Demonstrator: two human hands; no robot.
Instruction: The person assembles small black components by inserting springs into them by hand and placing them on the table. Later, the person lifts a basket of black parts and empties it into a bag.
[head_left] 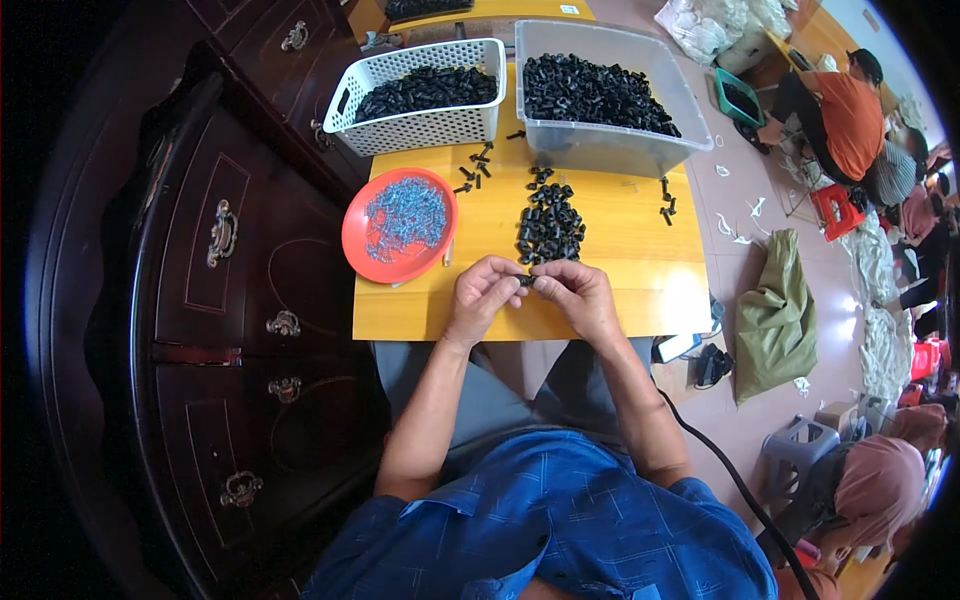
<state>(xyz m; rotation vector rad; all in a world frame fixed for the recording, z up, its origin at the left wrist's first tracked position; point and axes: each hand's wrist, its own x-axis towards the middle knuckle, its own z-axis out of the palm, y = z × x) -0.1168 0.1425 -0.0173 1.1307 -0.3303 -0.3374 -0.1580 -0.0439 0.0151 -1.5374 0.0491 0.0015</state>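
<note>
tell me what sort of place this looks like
Probably an informal assembly workshop: a clear bin and a white basket hold heaps of small black parts, a red plate holds blue pieces, and a person in orange is across the floor.

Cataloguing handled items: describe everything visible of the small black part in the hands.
The small black part looks like dark plastic. It lies roughly level over the yellow tabletop, on the near side of the pile of black pieces, pinched between the left hand and right hand, whose fingers hide its full shape.
</note>
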